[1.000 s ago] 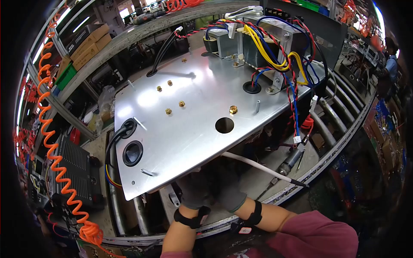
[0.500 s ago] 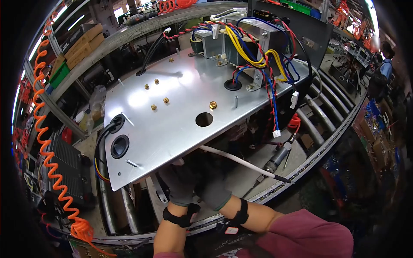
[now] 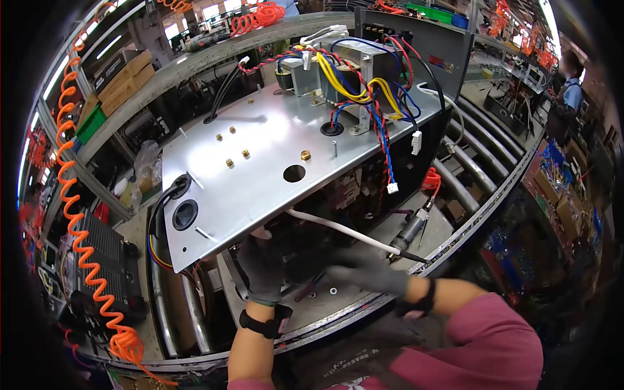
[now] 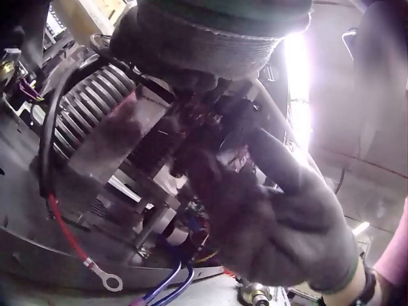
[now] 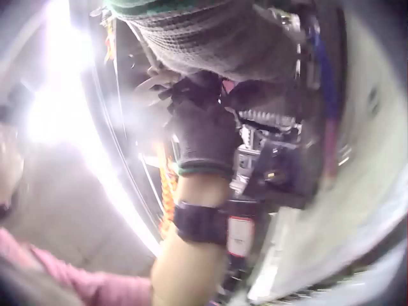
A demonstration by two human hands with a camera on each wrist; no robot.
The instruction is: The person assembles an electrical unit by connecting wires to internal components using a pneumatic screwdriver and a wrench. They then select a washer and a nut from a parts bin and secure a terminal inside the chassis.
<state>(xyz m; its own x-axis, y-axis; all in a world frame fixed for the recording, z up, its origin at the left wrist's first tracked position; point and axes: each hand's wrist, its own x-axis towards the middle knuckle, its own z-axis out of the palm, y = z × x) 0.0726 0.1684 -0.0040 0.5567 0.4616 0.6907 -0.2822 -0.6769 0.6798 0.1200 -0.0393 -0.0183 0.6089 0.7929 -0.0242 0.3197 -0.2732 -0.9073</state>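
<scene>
A silver metal plate (image 3: 221, 188) with brass bolts and round holes tops an open unit. Below its near edge, my gloved left hand (image 3: 263, 270) reaches into the dark interior, its fingertips hidden. My gloved right hand (image 3: 374, 273) is to the right, blurred, its fingers extended leftward over the lower tray. In the left wrist view the right hand (image 4: 280, 217) is beside dark parts, near a finned coil (image 4: 95, 105) and a red lead with a ring terminal (image 4: 109, 280). The right wrist view shows the left hand (image 5: 204, 137) at the internal parts; its grip is unclear.
A white cable (image 3: 344, 229) sticks out below the plate, near a metal tool (image 3: 411, 233). Transformers with yellow, blue and red wires (image 3: 338, 81) stand at the back. Rollers (image 3: 465, 195) lie right, an orange coiled hose (image 3: 81, 221) hangs left. Small nuts (image 3: 333, 291) lie on the tray.
My right hand has moved rightward, away from my left hand, uncovering part of the tray. The unit appears farther left and higher in the head view.
</scene>
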